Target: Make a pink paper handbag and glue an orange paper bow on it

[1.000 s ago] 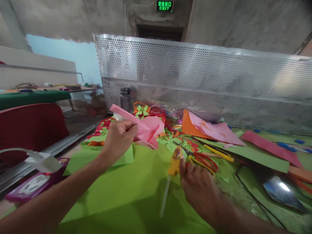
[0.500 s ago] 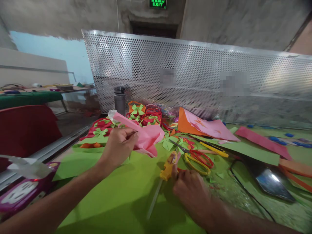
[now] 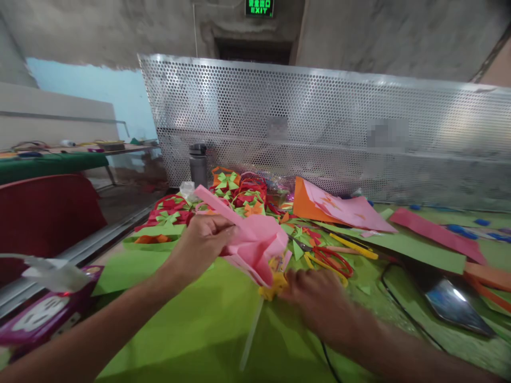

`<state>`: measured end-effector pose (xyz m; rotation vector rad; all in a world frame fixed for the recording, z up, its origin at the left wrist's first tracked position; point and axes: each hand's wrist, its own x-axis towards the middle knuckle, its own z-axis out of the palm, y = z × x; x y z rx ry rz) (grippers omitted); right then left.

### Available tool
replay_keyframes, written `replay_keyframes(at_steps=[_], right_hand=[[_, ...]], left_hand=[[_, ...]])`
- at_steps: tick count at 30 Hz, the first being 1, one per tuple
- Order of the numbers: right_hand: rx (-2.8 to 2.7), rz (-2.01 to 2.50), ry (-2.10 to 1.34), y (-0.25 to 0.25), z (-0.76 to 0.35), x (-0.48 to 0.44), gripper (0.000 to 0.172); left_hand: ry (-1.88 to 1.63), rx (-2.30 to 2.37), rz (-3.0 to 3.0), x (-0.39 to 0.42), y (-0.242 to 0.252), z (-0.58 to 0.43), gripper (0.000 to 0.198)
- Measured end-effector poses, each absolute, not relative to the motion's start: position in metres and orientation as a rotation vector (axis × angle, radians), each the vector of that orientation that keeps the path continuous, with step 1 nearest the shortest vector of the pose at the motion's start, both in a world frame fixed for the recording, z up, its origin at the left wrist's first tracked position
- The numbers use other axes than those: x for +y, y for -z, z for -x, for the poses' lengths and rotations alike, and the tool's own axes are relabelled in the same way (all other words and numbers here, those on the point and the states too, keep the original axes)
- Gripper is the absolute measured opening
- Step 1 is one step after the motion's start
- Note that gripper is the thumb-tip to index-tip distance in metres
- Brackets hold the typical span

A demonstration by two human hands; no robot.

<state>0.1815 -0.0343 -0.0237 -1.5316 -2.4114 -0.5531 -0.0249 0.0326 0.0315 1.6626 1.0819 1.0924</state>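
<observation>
My left hand (image 3: pixel 203 242) is closed on a folded pink paper piece (image 3: pixel 255 239) and holds it just above the green table sheet (image 3: pixel 191 319). My right hand (image 3: pixel 319 303), blurred by motion, is wrapped around a yellow glue gun (image 3: pixel 272 287), whose clear glue stick (image 3: pixel 252 332) points back toward me. The gun's nozzle sits under the lower edge of the pink paper. Red and yellow scissors (image 3: pixel 331 260) lie just behind my right hand.
Green, red and orange paper flowers (image 3: pixel 235 194) are piled behind the hands, beside a grey bottle (image 3: pixel 198 165). Orange and pink sheets (image 3: pixel 339 207) lean at the perforated metal screen (image 3: pixel 319 122). A black cable (image 3: pixel 403 314) and a shiny object lie right; a pink device (image 3: pixel 43 314) sits left.
My left hand brought the pink paper down and right, toward the glue gun. My right hand closed on the gun and lifted it toward the paper.
</observation>
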Motion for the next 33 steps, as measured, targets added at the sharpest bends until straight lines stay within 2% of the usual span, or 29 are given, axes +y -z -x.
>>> replay_keyframes(at_steps=[2, 5, 11, 16, 22, 27, 33], right_hand=[[-2.390, 1.779, 0.609, 0.005, -0.194, -0.025, 0.013], [-2.220, 1.906, 0.651, -0.018, -0.211, -0.014, 0.015], [-2.040, 1.341, -0.308, -0.026, -0.205, -0.019, 0.026], [-1.942, 1.184, -0.674, -0.031, -0.183, -0.020, 0.027], [-1.948, 1.179, -0.772, -0.043, -0.170, -0.003, 0.025], [-1.989, 1.158, -0.746, -0.046, -0.161, 0.008, 0.007], [-1.989, 1.127, -0.557, -0.039, -0.161, 0.008, 0.012]], left_hand=[[-0.978, 0.988, -1.572, 0.030, -0.033, 0.025, 0.014], [-0.812, 0.919, -1.521, 0.023, -0.033, 0.023, 0.012], [-0.590, 0.871, -1.499, 0.007, -0.027, 0.012, 0.015], [-0.521, 0.886, -1.488, 0.002, -0.030, 0.006, 0.012], [-0.446, 0.899, -1.487, 0.001, -0.035, 0.004, 0.014], [-0.424, 0.963, -1.488, 0.003, -0.032, 0.003, 0.018], [-0.391, 0.940, -1.505, 0.009, -0.030, 0.008, 0.015]])
